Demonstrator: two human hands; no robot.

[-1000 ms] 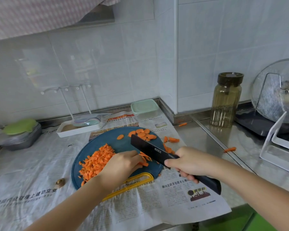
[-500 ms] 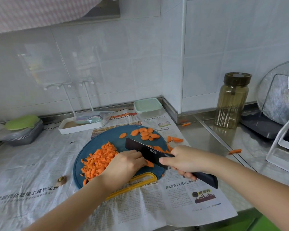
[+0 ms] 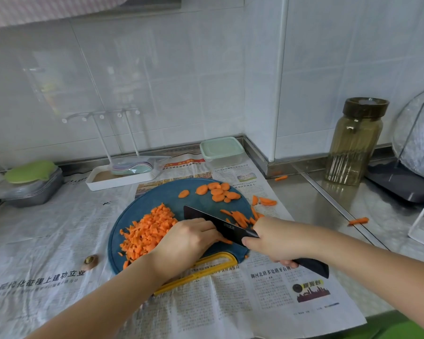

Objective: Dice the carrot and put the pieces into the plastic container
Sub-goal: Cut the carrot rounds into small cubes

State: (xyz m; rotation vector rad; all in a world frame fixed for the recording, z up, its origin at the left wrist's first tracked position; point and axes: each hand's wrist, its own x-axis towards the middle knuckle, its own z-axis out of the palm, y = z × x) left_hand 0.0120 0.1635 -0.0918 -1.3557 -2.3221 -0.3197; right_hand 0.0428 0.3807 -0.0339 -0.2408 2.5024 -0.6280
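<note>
R hand (image 3: 272, 241): fingers wrapped tight round black knife (image 3: 206, 220) handle, blade angled across centre of blue cutting board (image 3: 157, 199). L hand (image 3: 186, 238): fingers curled together, pinning a carrot piece (image 3: 224, 241) by the blade, near board's front. Diced carrot (image 3: 147, 231) heaped on board's left, carrot slices (image 3: 218, 192) at its back. Lidded plastic container (image 3: 222, 151) sits just behind board.

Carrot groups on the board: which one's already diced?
The pile on the board's left, beside the left hand: small cubes. The back group is round slices; those behind the knife are strips.
</note>
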